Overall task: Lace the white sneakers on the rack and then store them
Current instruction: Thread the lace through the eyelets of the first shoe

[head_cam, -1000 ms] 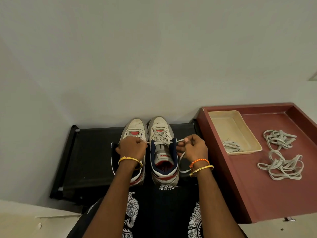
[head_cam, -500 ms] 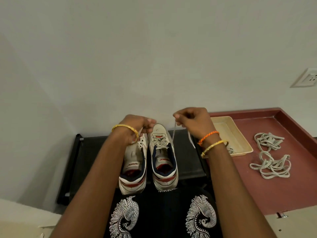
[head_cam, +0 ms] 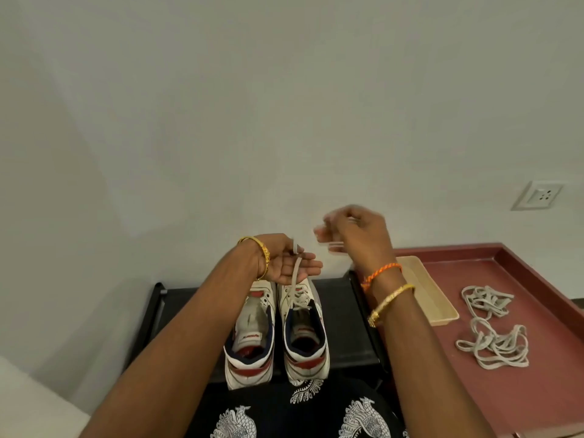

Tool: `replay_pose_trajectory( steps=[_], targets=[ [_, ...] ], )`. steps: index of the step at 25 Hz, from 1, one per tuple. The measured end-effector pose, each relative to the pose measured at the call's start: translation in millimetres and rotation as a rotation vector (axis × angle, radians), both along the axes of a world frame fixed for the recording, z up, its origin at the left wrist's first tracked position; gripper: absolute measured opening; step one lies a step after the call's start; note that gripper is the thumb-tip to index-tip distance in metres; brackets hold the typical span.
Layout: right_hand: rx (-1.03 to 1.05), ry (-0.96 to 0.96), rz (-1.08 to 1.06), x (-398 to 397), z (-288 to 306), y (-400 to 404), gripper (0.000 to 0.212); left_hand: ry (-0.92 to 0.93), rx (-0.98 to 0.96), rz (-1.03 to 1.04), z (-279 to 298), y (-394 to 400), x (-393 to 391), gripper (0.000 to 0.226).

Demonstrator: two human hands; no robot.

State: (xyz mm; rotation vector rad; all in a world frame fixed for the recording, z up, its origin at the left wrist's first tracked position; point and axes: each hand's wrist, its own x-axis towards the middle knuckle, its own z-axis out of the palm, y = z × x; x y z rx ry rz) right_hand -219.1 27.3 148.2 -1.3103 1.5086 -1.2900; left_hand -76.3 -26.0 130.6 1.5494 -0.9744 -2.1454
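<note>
Sneakers: I see the white pair side by side on the black rack, toes toward the wall; left sneaker unlaced with its tongue bare, right sneaker laced only through the eyelets nearest the toe
Lace: a pale shoelace rises from the right sneaker's front eyelets up into my left hand
Left hand: my left hand is above the toes, palm up, fingers loosely curled, the lace lying across the palm and passing between thumb and fingers
Right hand: my right hand is raised higher and to the right, blurred; fingers bunched together, a pale strip at the fingertips; I cannot tell whether they grip it
Tray: a maroon tray is just right of the rack, with a beige dish at its near-left corner
Spare laces: two loose tangles of laces lie on the tray floor, apart from the dish
Wall: a socket plate above the tray
</note>
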Motion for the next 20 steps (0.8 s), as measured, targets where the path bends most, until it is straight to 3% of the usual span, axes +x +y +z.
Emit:
replay_pose_trajectory(
  steps=[2,3,5,8,11,17,20],
  targets=[
    [0.358,-0.020,-0.007,4.2,-26.4,4.8,0.017,-0.015,-0.029,-0.014,-2.7,1.1,1.1,0.031],
    [0.478,-0.121,0.020,11.9,-35.4,8.3,0.021,-0.031,-0.046,-0.035,-2.5,3.6,-0.1,0.032],
    [0.525,-0.345,-0.002,24.3,-45.4,9.1,0.022,-0.034,-0.074,-0.030,-3.5,5.2,-3.4,0.035],
    [0.463,-0.364,-0.028,29.4,-51.0,8.1,0.020,-0.028,-0.099,-0.003,-6.2,5.4,-4.9,0.037],
    [0.450,-0.181,0.026,21.9,-45.6,5.7,0.026,-0.056,-0.098,-0.040,-1.2,4.7,-1.1,0.037],
    [0.320,0.487,0.194,-2.2,16.5,-10.2,0.019,-0.197,-0.132,-0.162,29.8,-8.0,14.1,0.030],
    [0.324,0.532,0.341,0.2,36.0,-17.2,0.017,-0.225,-0.202,-0.171,42.0,-14.3,16.8,0.038]
  ],
)
